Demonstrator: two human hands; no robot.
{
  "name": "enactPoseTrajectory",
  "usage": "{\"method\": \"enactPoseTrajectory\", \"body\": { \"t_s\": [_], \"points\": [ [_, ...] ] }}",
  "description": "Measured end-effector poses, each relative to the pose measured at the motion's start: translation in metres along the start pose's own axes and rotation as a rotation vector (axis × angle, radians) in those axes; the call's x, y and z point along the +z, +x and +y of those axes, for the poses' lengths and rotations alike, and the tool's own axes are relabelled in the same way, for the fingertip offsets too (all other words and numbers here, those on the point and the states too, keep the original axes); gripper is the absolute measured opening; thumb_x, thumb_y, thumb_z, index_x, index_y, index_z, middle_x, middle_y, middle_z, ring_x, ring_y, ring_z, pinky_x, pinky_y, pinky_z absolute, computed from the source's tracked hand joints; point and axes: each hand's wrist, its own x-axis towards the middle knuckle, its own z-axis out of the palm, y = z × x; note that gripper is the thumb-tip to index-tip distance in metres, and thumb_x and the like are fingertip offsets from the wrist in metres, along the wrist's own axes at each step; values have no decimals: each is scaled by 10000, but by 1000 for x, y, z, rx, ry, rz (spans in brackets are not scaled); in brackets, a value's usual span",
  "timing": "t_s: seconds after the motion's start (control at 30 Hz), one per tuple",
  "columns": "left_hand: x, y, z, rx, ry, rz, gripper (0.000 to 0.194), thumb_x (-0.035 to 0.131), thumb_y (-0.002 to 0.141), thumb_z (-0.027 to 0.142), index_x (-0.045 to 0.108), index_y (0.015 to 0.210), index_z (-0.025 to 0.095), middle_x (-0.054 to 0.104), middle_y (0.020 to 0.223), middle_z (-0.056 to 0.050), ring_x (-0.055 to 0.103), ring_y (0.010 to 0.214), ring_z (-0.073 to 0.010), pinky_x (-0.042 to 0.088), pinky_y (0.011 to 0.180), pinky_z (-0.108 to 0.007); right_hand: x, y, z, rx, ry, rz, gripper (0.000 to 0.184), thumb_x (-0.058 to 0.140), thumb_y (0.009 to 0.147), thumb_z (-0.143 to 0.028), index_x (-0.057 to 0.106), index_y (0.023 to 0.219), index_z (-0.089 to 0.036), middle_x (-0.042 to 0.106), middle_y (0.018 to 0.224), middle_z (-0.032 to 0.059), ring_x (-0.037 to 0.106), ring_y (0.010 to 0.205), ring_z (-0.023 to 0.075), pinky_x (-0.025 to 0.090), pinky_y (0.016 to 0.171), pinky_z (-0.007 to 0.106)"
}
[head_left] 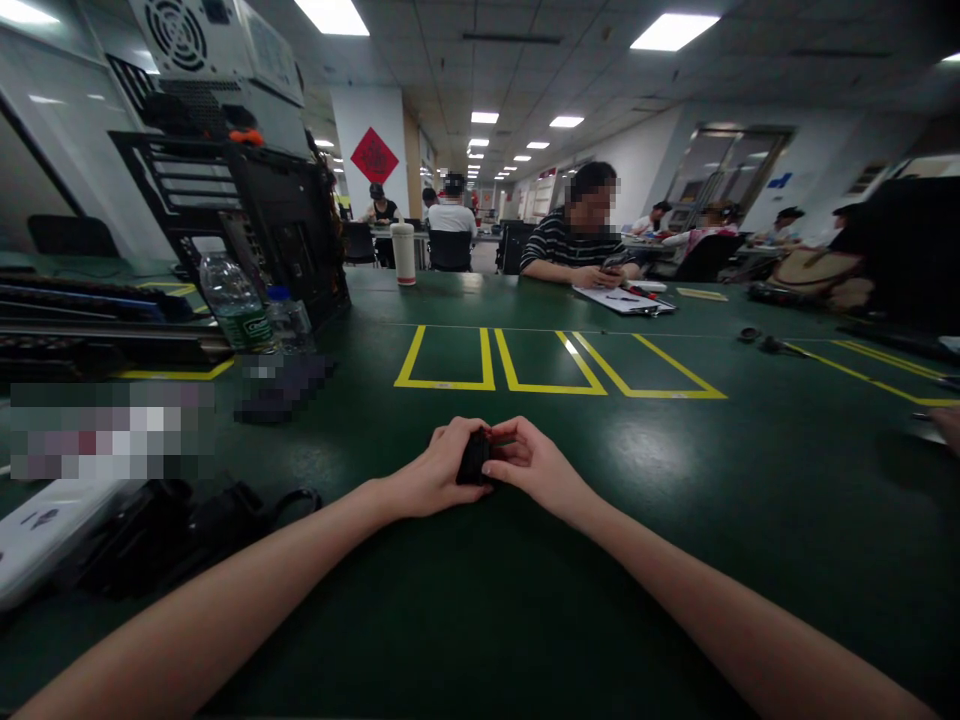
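Between my two hands is a small black block-like object (474,462), just above or on the green table (480,600); its kind is hard to make out. My left hand (442,467) wraps round it from the left, thumb below and fingers over the top. From the right, my right hand (534,462) pinches its edge with thumb and fingertips. Part of the object is hidden behind the fingers. Beyond the hands, yellow tape rectangles (506,372) are marked on the tabletop.
At left stand a black computer case (281,225), a water bottle (232,295) and tangled black gear (202,525). A white tumbler (403,255) is at the far edge. Across the table sits a person in a striped shirt (555,245) by a clipboard (622,300).
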Motion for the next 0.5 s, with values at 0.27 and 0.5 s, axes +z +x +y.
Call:
{"method": "enactPoseTrajectory", "body": {
  "t_s": [0.27,0.5],
  "points": [
    [-8,0,9,-7,16,-48,555,602,731,236,281,1184,215,397,1127,-84,427,1016,-226,366,891,-411,2,-8,0,-31,-53,-21,293,615,714,-184,494,978,-220,557,1003,14,581,942,181,490,827,371],
    [-11,1,13,-27,4,-60,561,603,730,229,286,1192,233,400,1137,-82,433,1019,-238,376,876,-426,1,-5,0,-37,32,-22,228,612,718,-185,495,913,-203,571,968,6,579,953,172,463,865,374]
  ]
}}
